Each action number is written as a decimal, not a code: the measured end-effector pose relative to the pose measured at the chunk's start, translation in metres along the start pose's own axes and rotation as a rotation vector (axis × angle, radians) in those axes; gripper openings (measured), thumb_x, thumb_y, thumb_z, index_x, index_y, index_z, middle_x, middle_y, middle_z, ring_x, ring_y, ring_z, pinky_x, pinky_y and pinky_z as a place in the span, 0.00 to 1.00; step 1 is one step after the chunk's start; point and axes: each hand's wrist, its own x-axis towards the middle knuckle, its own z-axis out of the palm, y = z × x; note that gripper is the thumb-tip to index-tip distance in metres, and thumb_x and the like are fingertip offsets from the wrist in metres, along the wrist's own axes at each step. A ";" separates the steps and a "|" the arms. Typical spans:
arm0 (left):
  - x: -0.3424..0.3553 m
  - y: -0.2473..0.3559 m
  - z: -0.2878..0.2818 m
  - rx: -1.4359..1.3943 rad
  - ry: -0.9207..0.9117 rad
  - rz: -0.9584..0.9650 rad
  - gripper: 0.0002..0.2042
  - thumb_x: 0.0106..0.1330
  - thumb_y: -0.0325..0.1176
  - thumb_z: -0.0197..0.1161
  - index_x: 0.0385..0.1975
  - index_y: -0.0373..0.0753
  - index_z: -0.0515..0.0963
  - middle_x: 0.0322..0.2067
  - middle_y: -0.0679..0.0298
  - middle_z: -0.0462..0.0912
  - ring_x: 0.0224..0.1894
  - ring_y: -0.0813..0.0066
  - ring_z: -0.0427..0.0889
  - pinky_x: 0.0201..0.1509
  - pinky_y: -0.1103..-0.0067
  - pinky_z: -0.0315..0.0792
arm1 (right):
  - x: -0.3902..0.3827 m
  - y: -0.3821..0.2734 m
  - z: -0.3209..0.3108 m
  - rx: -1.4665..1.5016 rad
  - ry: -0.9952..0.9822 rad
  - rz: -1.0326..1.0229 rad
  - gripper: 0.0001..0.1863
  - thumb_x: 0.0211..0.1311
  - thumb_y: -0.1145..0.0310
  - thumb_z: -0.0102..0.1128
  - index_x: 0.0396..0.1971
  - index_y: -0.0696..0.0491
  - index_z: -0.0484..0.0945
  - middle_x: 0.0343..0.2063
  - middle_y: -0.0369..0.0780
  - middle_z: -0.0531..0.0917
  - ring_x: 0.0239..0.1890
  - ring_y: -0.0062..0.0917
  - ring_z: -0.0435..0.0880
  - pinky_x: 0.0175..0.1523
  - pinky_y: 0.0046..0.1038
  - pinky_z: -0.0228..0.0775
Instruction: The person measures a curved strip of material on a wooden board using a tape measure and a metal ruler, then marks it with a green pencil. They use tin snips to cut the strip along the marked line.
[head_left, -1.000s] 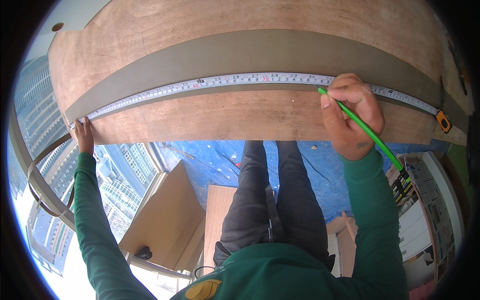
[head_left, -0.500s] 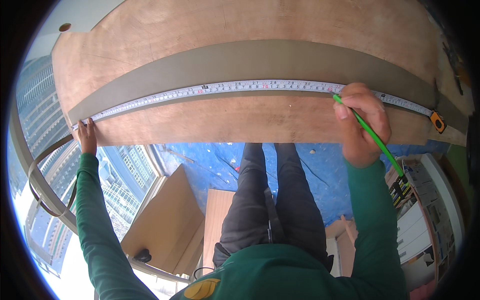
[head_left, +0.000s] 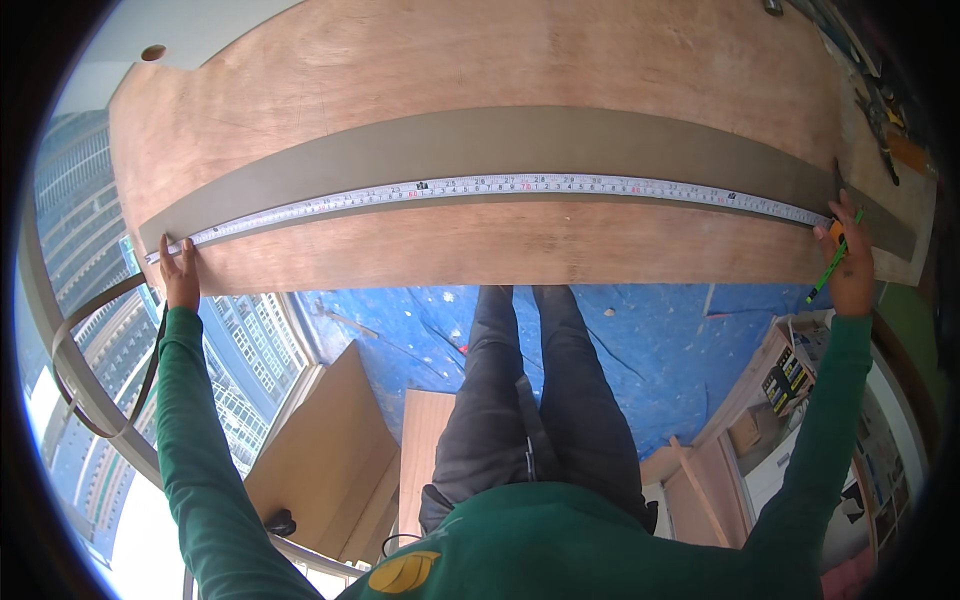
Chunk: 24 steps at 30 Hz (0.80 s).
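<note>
A long grey-brown strip of board lies across a plywood sheet. Along its near edge runs the pulled-out white blade of a tape measure. At the far left my left hand holds the blade's end, with fingertips on the tape and strip. My right hand is at the right end, closed around the orange and black tape measure case, which its fingers partly hide. A green pencil sticks out between the same fingers, slanting down toward the worktop's front edge.
The plywood worktop ends just before my legs. Pliers and other tools lie at its right edge. Blue sheeting covers the floor. Boards lean at the lower left by a window; a box of materials stands at the right.
My right hand has moved right, from the middle of the tape to its case, and has taken hold of it. The pencil went along with it. My left hand stays at the tape's end.
</note>
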 end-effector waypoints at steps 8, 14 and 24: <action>-0.004 0.017 -0.010 -0.028 -0.007 0.004 0.35 0.75 0.57 0.55 0.70 0.37 0.61 0.68 0.43 0.65 0.73 0.49 0.62 0.76 0.64 0.57 | -0.004 0.038 0.018 -0.011 -0.068 -0.067 0.18 0.63 0.72 0.68 0.53 0.56 0.80 0.57 0.50 0.81 0.60 0.45 0.79 0.61 0.35 0.73; -0.004 0.019 -0.011 -0.025 0.000 0.016 0.34 0.75 0.57 0.56 0.67 0.34 0.64 0.66 0.44 0.68 0.71 0.49 0.65 0.74 0.64 0.59 | -0.002 0.023 0.006 -0.066 -0.159 0.096 0.19 0.63 0.72 0.69 0.53 0.53 0.80 0.47 0.45 0.81 0.50 0.39 0.80 0.53 0.34 0.76; -0.002 0.024 -0.007 -0.048 0.001 0.006 0.33 0.74 0.56 0.58 0.66 0.34 0.65 0.65 0.44 0.68 0.70 0.49 0.65 0.74 0.65 0.59 | -0.013 0.079 0.027 0.386 -0.083 0.075 0.10 0.63 0.78 0.68 0.43 0.56 0.80 0.47 0.40 0.79 0.44 0.26 0.79 0.46 0.28 0.73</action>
